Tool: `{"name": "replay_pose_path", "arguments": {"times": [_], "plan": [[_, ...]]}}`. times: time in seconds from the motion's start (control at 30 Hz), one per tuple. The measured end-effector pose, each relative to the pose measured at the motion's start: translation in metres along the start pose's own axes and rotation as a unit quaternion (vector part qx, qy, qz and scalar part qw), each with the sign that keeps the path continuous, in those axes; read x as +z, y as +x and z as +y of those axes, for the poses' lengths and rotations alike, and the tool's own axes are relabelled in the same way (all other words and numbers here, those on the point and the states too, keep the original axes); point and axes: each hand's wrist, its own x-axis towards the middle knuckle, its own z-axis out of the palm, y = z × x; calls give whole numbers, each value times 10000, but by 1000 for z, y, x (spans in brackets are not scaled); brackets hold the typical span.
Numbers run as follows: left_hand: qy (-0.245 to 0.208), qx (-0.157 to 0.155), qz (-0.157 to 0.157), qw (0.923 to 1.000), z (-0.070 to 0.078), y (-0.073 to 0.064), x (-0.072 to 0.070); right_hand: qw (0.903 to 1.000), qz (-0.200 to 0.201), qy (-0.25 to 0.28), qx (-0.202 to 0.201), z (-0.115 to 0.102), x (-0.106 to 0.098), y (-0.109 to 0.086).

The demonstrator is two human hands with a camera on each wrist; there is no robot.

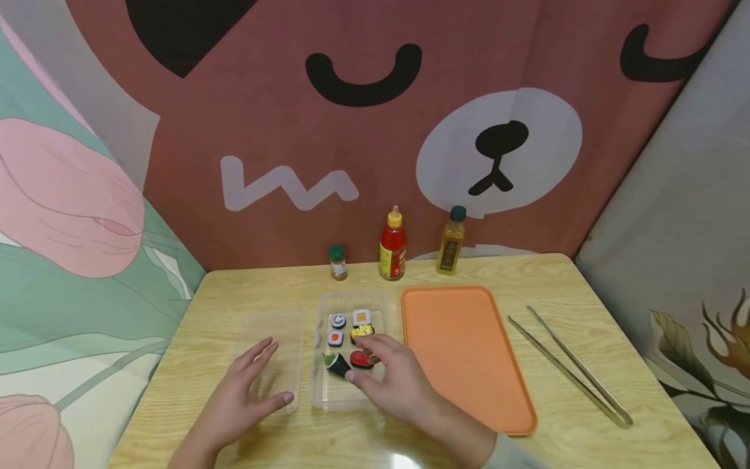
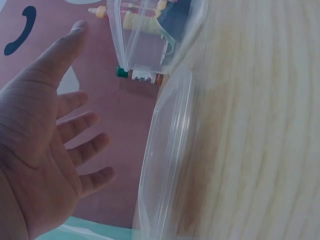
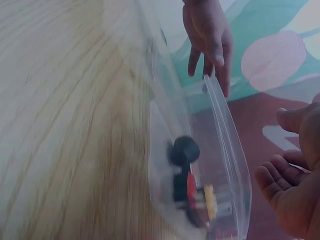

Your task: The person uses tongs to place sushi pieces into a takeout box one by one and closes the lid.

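Over a clear plastic container [image 1: 342,398] hovers my right hand [image 1: 404,381], its fingers apart and loosely bent with nothing between them. Inside the container are several toy sushi pieces: a dark hand roll [image 1: 338,365], a red-topped piece [image 1: 361,359], a yellow-topped piece [image 1: 362,331], a square roll [image 1: 361,317] and two small rolls. My left hand [image 1: 234,397] is held above a clear lid [image 1: 287,365], left of the container, thumb and fingers spread. In the left wrist view the left hand [image 2: 50,135] stands apart from the lid [image 2: 165,155].
An orange tray [image 1: 463,352] lies right of the container, with long metal tongs [image 1: 568,371] beyond it. Along the back edge stand a green-capped spice jar [image 1: 338,263], a red sauce bottle [image 1: 392,247] and an oil bottle [image 1: 451,242]. A printed curtain hangs behind the table.
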Motion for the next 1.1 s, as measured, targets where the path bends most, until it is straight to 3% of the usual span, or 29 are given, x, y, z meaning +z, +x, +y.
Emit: {"name": "replay_pose_path", "arguments": {"times": [0.43,0.7,0.93,1.1], "plan": [[-51,-321,-95,9994,-18,-13,-21,9973,-485,540,-95,-23,36,4],[81,-604,-107,9981,-32,-24,-37,9952,-536,622,-533,-37,59,2],[190,-784,-190,9966,-39,-31,-43,9915,-627,618,-960,-43,79,-3],[225,-905,-270,9953,-44,-35,-47,9891,-1225,594,-566,-46,87,-8]]}}
